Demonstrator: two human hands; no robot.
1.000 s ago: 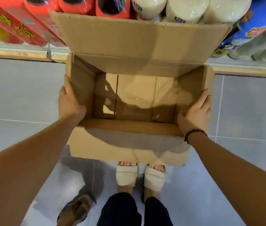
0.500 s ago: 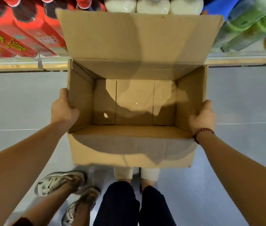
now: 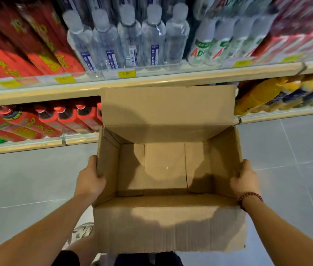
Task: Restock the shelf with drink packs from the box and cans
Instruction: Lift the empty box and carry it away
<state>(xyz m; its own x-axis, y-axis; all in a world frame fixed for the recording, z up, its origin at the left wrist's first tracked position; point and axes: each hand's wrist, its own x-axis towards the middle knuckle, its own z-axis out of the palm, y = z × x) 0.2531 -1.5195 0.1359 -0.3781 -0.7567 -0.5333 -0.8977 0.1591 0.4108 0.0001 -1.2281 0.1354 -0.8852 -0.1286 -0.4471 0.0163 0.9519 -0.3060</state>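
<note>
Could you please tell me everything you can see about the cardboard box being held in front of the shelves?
The cardboard box is plain brown corrugated board, open at the top and empty, its bare bottom flaps visible inside. The far flap stands up toward the shelves, the near flap hangs down toward the person, its lower edge ragged. It is held upright above the grey tiled floor: the left hand grips the left wall, the right hand the right wall, fingers curled over the rims.

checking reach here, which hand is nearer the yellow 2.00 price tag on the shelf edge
Left. The left hand grips the cardboard box wall below and slightly left of the price tag; the right hand holds the opposite wall, far off to the tag's right.
</note>
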